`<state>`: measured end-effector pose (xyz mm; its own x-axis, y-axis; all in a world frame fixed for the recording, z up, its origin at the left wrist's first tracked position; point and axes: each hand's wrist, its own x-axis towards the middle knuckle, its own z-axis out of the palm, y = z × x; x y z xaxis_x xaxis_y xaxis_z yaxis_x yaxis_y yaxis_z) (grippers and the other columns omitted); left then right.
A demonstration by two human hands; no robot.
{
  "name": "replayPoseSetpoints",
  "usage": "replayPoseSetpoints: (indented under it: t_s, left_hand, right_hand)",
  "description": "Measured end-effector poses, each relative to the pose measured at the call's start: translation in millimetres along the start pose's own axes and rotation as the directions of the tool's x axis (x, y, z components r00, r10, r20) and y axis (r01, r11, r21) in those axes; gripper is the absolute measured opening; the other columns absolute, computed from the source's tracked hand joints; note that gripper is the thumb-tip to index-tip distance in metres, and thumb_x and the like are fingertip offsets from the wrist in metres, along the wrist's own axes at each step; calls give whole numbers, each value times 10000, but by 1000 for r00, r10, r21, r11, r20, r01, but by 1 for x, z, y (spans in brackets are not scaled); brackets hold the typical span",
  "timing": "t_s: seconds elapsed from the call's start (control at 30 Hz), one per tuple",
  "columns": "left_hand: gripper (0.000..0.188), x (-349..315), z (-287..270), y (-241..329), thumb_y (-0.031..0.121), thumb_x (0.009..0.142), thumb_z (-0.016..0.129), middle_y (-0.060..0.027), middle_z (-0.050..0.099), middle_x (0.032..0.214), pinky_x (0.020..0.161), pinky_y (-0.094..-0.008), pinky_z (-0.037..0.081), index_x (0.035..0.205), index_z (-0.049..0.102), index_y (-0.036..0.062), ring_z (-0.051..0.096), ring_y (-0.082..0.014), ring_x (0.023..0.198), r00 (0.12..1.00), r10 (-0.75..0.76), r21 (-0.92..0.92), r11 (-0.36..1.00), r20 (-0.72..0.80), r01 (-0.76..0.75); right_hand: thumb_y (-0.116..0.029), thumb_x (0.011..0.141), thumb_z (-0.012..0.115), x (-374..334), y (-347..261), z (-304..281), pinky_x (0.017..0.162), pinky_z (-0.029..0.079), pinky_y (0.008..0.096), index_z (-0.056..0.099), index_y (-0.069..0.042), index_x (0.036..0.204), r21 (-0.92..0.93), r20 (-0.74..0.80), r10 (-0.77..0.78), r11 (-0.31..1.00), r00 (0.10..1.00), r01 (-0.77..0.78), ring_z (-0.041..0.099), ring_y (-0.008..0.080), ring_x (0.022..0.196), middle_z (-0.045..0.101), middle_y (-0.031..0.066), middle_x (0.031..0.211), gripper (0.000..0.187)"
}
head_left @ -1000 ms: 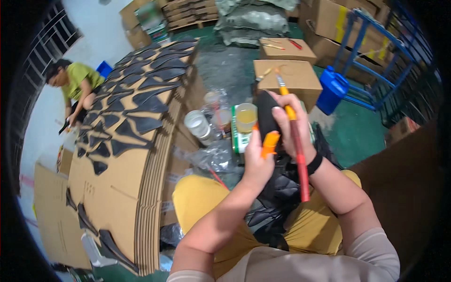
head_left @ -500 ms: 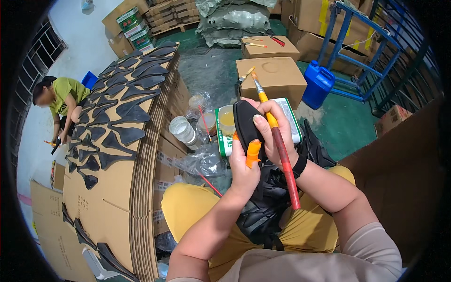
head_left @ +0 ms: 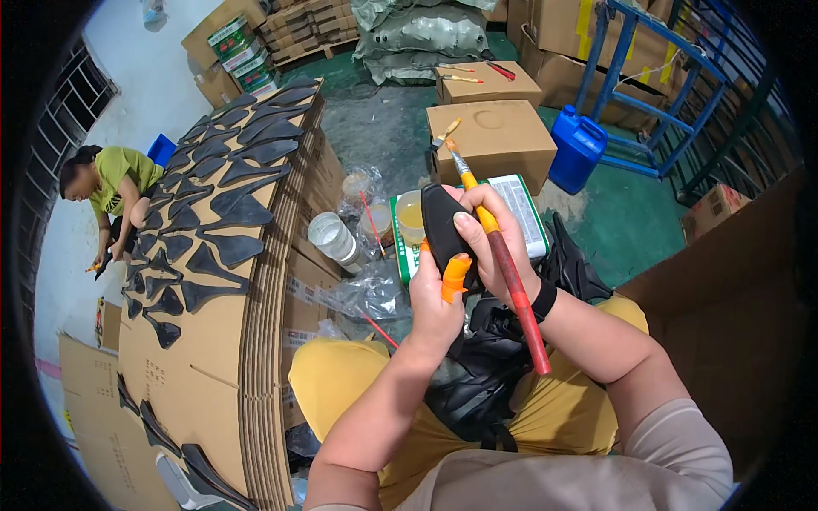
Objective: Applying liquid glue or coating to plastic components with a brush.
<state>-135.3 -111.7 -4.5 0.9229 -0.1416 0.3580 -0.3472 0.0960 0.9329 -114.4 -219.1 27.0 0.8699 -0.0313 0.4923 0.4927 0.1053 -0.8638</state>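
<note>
In front of me, above my lap, my left hand (head_left: 434, 313) is closed round the lower left side of a black bicycle saddle (head_left: 441, 223). Orange wrapping covers its thumb. My right hand (head_left: 501, 240) presses its thumb on the saddle's right side and also grips a paintbrush (head_left: 516, 285) with a yellow and red handle. The brush slants up and left, its bristles apart from the saddle. Black saddle pieces (head_left: 477, 375) lie heaped on my lap, partly hidden by my forearms.
At left, many black saddles (head_left: 228, 249) lie on a stack of flat cardboard (head_left: 204, 341). A co-worker (head_left: 123, 183) crouches beyond it. Ahead are clear plastic cups (head_left: 332, 238), a green-and-white tin (head_left: 520, 213), a box (head_left: 492, 140) with brushes and a blue jerrycan (head_left: 579, 149).
Both my hands, the saddle and the brush have shifted very slightly left. My grip is the same. The co-worker's hands have moved a little.
</note>
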Motion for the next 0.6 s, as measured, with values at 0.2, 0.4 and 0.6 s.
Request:
replayPoseSetpoints:
  t_s: [0.2,0.4,0.6]
  left_hand:
    - [360,0,-5,-7,93,872,537,-123,618,961,755,-295,472,1194,440,-37,593,-166,871,999,-14,-60,998,-43,11]
    - [320,1,-8,-9,111,917,473,-67,578,968,588,-199,460,1216,426,8,574,-86,753,999,37,48,998,14,-37]
    - [349,2,-7,-6,95,916,457,-91,573,1076,857,-288,433,1244,408,-15,555,-180,992,997,80,115,990,7,-81]
  right_hand:
    - [-145,900,518,2,-8,6,921,353,277,450,-33,920,-18,-21,-13,1000,1000,13,480,160,1012,547,168,1106,133]
    - [-94,896,519,3,-8,5,843,412,273,473,-20,907,-105,-33,-24,994,999,20,538,168,964,584,154,1039,88]
    - [-106,898,526,4,-6,10,828,415,266,474,-27,894,-96,-69,-25,995,997,18,520,141,914,578,124,981,95]
